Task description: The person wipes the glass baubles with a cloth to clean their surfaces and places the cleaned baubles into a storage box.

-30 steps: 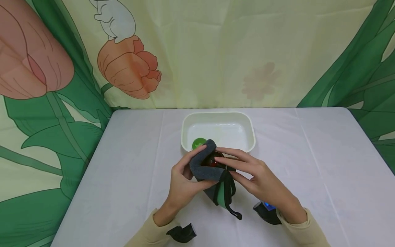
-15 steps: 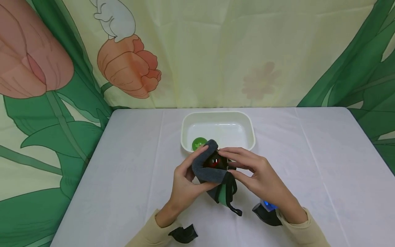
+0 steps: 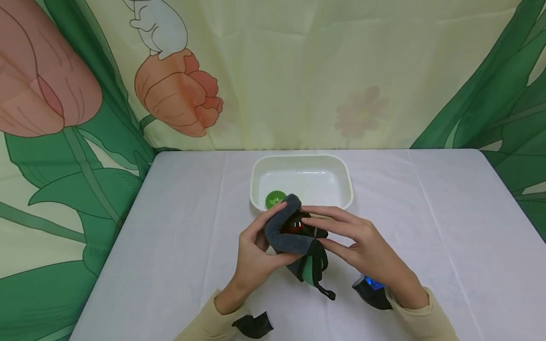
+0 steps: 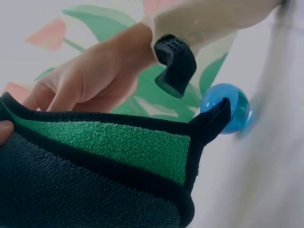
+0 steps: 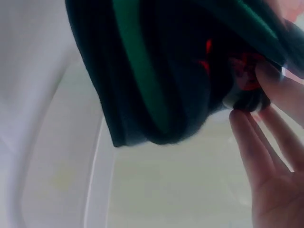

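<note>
The person's left hand (image 3: 256, 253) comes in low, clamped round a folded dark cloth (image 3: 291, 242), thumb in front and fingers behind. The right hand (image 3: 362, 239) reaches across from the other side, fingers stretched out, pinching a dark red ball (image 3: 294, 225) that sits in the cloth's open fold. So the two hands meet over the one bundle, held just in front of the tray.

A black strap (image 3: 327, 293) dangles from the cloth's corner. Beneath the right wrist a blue ball (image 4: 240, 108) rests on the white-covered table (image 3: 448, 213), mostly screened from above by a black wrist mount (image 3: 372, 295).

In the white tray (image 3: 317, 182), a green ball (image 3: 274, 197) lies at the near left corner; cloth and fingertips partly block it from sight.
</note>
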`<act>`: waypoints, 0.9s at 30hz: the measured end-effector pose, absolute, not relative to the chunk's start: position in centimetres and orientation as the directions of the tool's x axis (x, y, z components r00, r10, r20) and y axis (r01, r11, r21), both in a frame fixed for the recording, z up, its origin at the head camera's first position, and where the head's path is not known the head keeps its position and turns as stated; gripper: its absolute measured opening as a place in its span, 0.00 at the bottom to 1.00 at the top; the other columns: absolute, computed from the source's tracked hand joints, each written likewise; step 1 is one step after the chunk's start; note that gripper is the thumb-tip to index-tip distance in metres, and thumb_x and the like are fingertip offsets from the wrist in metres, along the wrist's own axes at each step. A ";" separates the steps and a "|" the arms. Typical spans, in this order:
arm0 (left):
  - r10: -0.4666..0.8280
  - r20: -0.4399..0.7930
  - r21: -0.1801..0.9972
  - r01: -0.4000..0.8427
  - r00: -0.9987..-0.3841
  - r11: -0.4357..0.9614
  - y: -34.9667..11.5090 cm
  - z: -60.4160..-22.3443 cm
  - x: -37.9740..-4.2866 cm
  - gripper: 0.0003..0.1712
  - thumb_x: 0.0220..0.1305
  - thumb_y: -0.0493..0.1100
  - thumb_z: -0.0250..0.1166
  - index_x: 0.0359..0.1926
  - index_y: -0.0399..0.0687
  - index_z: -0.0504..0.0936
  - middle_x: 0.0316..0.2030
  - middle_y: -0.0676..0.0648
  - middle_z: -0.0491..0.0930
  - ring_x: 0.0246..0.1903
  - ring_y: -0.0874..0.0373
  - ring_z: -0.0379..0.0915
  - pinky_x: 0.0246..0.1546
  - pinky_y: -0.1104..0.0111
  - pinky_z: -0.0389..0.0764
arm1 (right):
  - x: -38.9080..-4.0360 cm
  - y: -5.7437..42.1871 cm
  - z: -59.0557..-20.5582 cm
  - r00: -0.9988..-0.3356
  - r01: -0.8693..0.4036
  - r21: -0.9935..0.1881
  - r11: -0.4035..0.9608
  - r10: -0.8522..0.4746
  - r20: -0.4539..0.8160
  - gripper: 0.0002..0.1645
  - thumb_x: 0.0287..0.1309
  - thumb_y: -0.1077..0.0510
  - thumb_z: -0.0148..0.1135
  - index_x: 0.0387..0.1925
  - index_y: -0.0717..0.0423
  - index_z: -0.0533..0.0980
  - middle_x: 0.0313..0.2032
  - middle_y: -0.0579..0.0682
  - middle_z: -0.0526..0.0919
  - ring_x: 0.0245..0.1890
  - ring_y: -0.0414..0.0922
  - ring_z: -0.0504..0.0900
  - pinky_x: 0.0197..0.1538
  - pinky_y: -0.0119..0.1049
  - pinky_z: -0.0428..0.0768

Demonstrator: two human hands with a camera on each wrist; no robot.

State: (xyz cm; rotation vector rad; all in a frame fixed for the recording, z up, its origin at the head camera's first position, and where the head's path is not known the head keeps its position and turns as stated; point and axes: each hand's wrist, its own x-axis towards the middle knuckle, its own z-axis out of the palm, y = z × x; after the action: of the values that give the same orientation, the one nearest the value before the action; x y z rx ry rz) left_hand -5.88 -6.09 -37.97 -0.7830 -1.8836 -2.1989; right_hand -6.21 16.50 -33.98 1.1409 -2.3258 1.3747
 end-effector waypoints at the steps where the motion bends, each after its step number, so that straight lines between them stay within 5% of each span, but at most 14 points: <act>1: 0.223 0.470 0.879 0.429 -0.854 -0.210 -6.1 -37.9 -5.9 0.47 0.43 0.18 0.73 0.67 0.34 0.69 0.63 0.32 0.72 0.60 0.48 0.75 0.58 0.61 0.78 | -6.2 16.5 -34.1 -0.667 -0.718 -0.648 0.254 -0.517 0.537 0.22 0.66 0.56 0.63 0.60 0.56 0.78 0.61 0.54 0.78 0.60 0.45 0.79 0.56 0.25 0.78; 12: 0.244 0.487 0.873 0.458 -0.839 -0.167 -6.1 -37.8 -5.6 0.48 0.44 0.19 0.73 0.69 0.35 0.67 0.65 0.33 0.69 0.63 0.49 0.72 0.60 0.62 0.76 | -6.2 16.4 -34.2 -0.655 -0.731 -0.639 0.239 -0.509 0.558 0.23 0.68 0.51 0.59 0.60 0.57 0.78 0.61 0.55 0.78 0.61 0.45 0.78 0.55 0.25 0.78; 15: 0.251 0.491 0.871 0.468 -0.834 -0.150 -6.1 -38.0 -5.5 0.48 0.44 0.19 0.73 0.69 0.35 0.67 0.66 0.33 0.68 0.63 0.49 0.71 0.60 0.63 0.76 | -6.1 16.3 -34.1 -0.666 -0.723 -0.646 0.246 -0.500 0.554 0.23 0.64 0.58 0.64 0.60 0.58 0.78 0.60 0.55 0.79 0.59 0.45 0.79 0.56 0.26 0.78; 20: 0.250 0.496 0.868 0.477 -0.832 -0.138 -6.0 -38.1 -5.6 0.49 0.44 0.20 0.73 0.69 0.35 0.66 0.66 0.33 0.69 0.64 0.48 0.71 0.61 0.62 0.75 | -5.9 16.1 -33.9 -0.744 -0.642 -0.714 0.280 -0.453 0.491 0.38 0.46 0.76 0.72 0.61 0.59 0.76 0.57 0.55 0.81 0.53 0.43 0.83 0.51 0.31 0.82; 27: 0.223 0.488 0.872 0.462 -0.844 -0.162 -6.0 -38.2 -5.6 0.48 0.43 0.20 0.74 0.68 0.35 0.68 0.64 0.33 0.71 0.62 0.49 0.73 0.60 0.60 0.76 | -5.9 16.5 -33.4 -0.750 -0.624 -0.724 0.294 -0.486 0.449 0.38 0.46 0.75 0.73 0.62 0.58 0.76 0.59 0.53 0.80 0.58 0.41 0.80 0.55 0.30 0.80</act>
State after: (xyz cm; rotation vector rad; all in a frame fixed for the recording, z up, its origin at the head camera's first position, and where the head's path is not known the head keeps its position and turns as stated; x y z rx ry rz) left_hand -5.61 -5.98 -38.16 -0.7965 -1.9160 -2.1309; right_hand -5.87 16.47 -33.43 1.0417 -2.4088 1.4514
